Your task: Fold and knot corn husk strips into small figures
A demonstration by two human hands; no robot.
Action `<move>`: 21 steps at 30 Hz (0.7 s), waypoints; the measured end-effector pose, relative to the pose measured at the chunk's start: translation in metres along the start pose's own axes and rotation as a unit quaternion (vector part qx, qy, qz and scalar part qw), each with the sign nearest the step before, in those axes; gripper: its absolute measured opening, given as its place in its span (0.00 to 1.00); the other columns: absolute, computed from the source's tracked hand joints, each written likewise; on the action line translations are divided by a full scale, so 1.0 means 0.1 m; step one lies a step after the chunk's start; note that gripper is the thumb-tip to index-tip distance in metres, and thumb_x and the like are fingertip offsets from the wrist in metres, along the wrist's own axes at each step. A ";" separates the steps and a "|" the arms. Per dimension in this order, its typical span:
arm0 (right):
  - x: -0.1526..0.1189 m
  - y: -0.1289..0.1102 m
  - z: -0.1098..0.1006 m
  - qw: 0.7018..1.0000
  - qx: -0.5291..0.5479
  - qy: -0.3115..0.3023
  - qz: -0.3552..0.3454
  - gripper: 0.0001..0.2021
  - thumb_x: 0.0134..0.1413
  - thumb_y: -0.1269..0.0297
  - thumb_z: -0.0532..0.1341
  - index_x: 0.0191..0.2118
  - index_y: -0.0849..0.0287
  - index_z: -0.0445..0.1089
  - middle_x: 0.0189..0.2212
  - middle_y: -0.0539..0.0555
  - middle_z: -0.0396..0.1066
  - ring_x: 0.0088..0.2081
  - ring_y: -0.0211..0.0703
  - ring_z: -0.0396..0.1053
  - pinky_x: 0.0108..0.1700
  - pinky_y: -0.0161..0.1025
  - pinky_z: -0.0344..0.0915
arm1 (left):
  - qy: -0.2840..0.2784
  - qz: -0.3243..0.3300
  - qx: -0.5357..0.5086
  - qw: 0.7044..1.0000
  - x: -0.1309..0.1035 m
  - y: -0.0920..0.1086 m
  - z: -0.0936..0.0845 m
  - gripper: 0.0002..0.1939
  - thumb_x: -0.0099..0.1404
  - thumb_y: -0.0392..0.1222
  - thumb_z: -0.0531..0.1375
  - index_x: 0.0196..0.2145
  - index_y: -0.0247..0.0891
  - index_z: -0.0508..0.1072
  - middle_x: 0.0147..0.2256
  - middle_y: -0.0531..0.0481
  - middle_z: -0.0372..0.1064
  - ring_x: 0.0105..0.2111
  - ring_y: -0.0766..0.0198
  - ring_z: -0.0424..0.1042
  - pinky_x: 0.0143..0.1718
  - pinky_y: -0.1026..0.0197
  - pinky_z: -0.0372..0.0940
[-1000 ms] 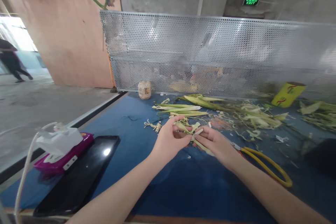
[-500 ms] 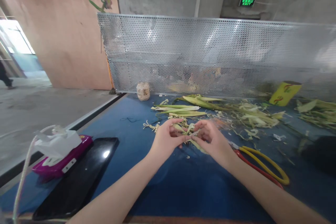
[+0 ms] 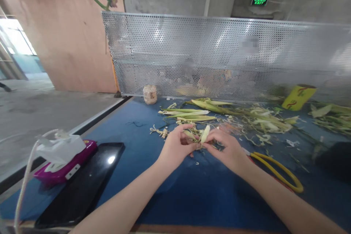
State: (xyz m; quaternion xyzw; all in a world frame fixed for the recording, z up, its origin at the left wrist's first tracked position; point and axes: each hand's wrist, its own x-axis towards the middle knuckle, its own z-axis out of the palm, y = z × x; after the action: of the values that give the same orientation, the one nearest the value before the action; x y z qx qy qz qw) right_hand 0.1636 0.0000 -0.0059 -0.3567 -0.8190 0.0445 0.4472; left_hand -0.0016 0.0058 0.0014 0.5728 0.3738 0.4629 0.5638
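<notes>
My left hand [image 3: 175, 148] and my right hand [image 3: 226, 150] meet over the blue table [image 3: 131, 131], both pinching a small pale green strip of plant husk [image 3: 204, 134] that sticks up between the fingertips. A small heap of husk scraps [image 3: 192, 131] lies just beyond my fingers. Longer green stalks [image 3: 189, 114] lie further back.
Yellow-handled shears [image 3: 276, 173] lie right of my right hand. A black tablet [image 3: 82, 182] and a purple-and-white device [image 3: 64, 157] with a cable sit front left. A perforated metal screen [image 3: 219, 55], a small jar [image 3: 150, 94] and a yellow tube [image 3: 298, 97] stand at the back.
The husk strip now stands upright between my fingertips instead of lying flat. My right hand has shifted slightly. A person walking at far left has nearly left the view.
</notes>
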 end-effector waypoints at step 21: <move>0.01 0.02 0.01 0.944 0.172 -0.002 0.283 0.09 0.46 0.58 0.59 0.32 0.57 0.67 0.28 0.51 0.70 0.30 0.41 0.67 0.32 0.36 0.63 | -0.032 0.019 0.038 0.999 -0.03 0.05 0.01 0.28 0.51 0.37 0.61 0.49 0.32 0.59 0.23 0.55 0.66 0.18 0.72 0.61 0.20 0.65 0.61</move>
State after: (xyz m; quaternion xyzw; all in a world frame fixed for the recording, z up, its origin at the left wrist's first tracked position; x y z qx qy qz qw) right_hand 0.1632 0.0024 -0.0066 -0.4916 -0.6651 0.3102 0.4688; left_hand -0.0018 0.0018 0.0060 0.6153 0.3614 0.4407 0.5446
